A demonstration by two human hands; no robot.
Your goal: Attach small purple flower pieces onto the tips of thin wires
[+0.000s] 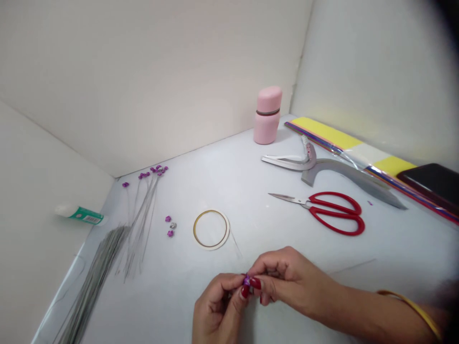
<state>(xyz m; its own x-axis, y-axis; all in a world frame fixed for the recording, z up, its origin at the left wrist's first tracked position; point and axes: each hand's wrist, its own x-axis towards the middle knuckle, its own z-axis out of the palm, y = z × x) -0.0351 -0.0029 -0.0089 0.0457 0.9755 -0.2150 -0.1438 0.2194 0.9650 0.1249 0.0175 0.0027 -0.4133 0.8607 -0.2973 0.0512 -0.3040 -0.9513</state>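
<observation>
A small purple piece [247,280] is pinched between the fingertips of both hands at the lower middle. My left hand [221,306] holds it from the left, thumb and forefinger closed on it. From the right, my right hand [287,282] grips the same piece with thumb and finger. A thin wire [353,266] shows behind the right wrist; whether it joins the piece is hidden. Above the hands lies a roll of narrow white tape [228,231] with its loose end towards them. Two purple star-like pieces [170,233] and a silvery one [173,225] lie left of the roll.
Red-handled scissors [337,212], grey pliers [317,167] and a pink bottle [267,117] stand or lie behind and right. Coloured sheets [330,134] and a dark phone-like object [432,184] are far right. Left are wires [96,282], purple-tipped stems [143,200] and a green-white tube [84,215].
</observation>
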